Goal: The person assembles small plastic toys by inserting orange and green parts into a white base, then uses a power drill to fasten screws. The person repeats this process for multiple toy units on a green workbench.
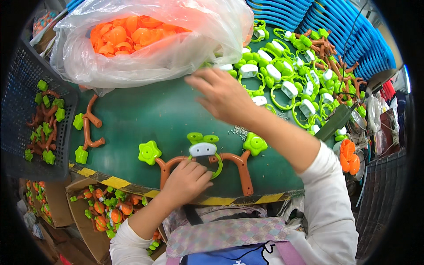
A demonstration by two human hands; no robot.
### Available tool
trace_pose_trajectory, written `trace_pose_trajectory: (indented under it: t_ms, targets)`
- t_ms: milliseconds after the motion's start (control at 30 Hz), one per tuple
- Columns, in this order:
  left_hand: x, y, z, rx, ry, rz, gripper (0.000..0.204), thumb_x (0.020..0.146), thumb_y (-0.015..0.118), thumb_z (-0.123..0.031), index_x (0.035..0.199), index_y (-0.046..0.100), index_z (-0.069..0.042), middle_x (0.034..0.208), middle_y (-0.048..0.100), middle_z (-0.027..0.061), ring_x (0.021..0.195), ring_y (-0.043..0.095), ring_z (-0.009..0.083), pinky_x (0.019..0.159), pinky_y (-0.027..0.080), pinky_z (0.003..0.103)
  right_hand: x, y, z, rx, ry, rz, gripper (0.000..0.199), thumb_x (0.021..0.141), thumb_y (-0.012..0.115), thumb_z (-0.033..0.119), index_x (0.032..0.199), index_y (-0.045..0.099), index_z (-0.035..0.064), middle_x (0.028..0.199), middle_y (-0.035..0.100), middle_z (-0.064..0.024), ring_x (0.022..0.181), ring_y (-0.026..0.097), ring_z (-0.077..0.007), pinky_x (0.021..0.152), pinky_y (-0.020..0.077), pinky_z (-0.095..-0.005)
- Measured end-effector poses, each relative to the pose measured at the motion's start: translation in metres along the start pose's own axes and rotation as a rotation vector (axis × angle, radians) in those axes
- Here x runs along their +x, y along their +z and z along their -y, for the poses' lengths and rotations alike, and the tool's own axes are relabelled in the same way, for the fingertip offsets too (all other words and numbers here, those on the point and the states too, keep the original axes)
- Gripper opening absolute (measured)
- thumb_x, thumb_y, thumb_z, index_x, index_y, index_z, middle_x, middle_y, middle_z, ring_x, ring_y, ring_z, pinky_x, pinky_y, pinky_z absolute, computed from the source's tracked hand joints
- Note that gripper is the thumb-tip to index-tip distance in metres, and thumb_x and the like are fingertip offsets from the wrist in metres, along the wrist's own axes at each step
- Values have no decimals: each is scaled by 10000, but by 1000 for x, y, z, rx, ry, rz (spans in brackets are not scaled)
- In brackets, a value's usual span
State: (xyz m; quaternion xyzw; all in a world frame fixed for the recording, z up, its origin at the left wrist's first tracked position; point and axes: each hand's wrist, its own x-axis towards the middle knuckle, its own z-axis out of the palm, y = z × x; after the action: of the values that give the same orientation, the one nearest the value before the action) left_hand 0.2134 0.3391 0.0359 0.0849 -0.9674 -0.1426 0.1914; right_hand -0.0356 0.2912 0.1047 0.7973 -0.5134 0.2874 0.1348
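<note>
You're working under bright, even overhead light, colours saturating, shadows staying soft under your hands. Glare is washing out the crinkled clear plastic bag (145, 48) of orange parts. Your raised right hand (223, 95) is smearing with motion blur. Fisheye is bending the edges, corners vignetting to black.

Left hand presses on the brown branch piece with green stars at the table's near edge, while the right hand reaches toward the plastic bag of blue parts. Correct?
Not quite: the head view shows the plastic bag holds orange parts, not blue. The rest stands: left hand on the brown branch piece, right hand reaching toward the bag.
</note>
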Motion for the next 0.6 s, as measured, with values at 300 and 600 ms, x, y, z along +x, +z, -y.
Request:
trace_pose_trajectory:
  t_ms: [300, 600]
  targets:
    - [117, -82, 144, 374, -161, -444, 683, 761, 792, -127, 1370, 487, -70, 1304, 543, 175, 1193, 538, 387, 1008, 439, 479, 158, -10, -184, -77, 493, -160, 791, 933, 582, 582, 1399, 496, -52, 1242, 640, -300, 1170, 617, -422, 1031, 462, -462]
    - [130, -56, 272, 337, -148, -156, 105, 763, 578, -6, 866, 597, -19, 897, 558, 161, 921, 570, 365, 832, 455, 444, 90, -19, -340, -101, 893, -277, 1394, 645, 772, 779, 1607, 91, 34, 1539, 392, -282, 1385, 451, -401, 1147, 381, -427]
